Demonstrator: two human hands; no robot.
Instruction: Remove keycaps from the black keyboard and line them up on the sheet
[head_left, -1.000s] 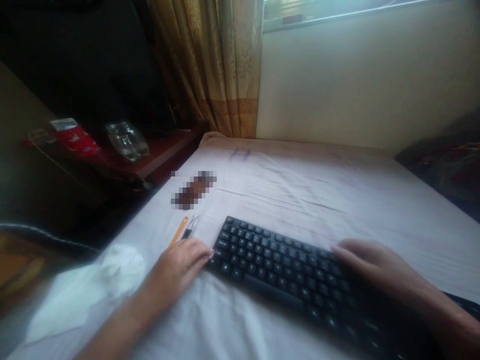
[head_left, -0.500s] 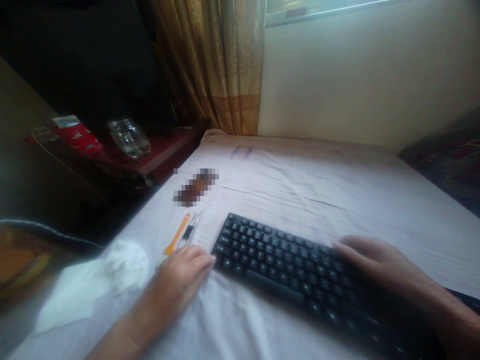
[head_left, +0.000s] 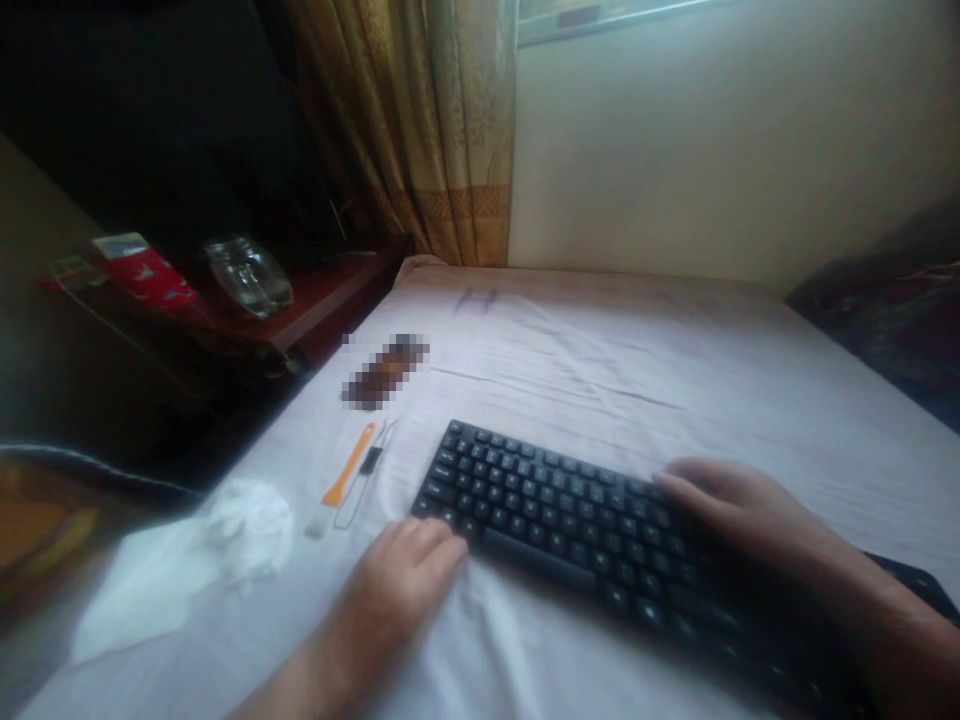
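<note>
A black keyboard lies slantwise on the pale bedsheet, its right part in shadow under my forearm. My left hand is at its near left corner, fingers bent together against the edge; the thumb is hidden. Across the right part reaches my right hand, thumb side on the far edge and the other fingers mostly out of sight behind it. Left of the keyboard lie an orange-handled brush with pale bristles and a wire keycap puller with a black middle.
A crumpled white cloth or tissue lies at the sheet's left edge. Farther back is a pixelated brown item. A glass jar and a red patterned packet stand on the dark red table. Another black object shows beyond my right wrist.
My left hand has slid from the keyboard's left side round to its near edge, uncovering the brush bristles and the puller's lower loop. The right hand stays at the far edge.
</note>
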